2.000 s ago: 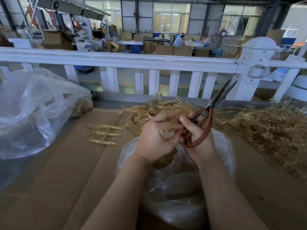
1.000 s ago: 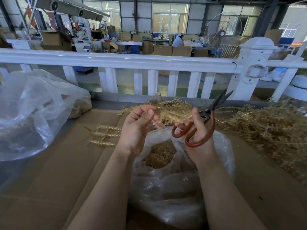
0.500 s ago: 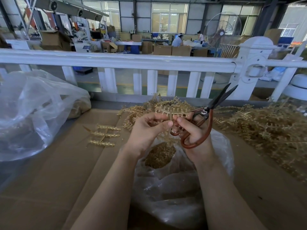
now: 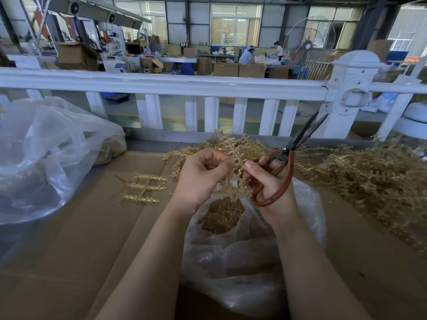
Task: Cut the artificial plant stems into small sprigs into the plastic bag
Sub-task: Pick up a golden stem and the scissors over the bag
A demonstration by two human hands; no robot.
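The bag [image 4: 242,262] sits nearest, sprigs [image 4: 221,215] inside. Above it the left hand [image 4: 201,176] pinches a stem [image 4: 233,158]; the right hand [image 4: 268,181] grips scissors [image 4: 288,158], blades slightly parted, pointing up. Beyond, a stem pile [image 4: 369,176], then the railing [image 4: 161,85].

Cardboard tabletop [image 4: 92,239] lies open leftward; stem pile [image 4: 369,176] crowds right; railing [image 4: 161,85] probably blocks beyond.

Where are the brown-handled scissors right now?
In the head view, the brown-handled scissors are right of centre, gripped by the right hand above the clear plastic bag, blades pointing up toward the white railing.
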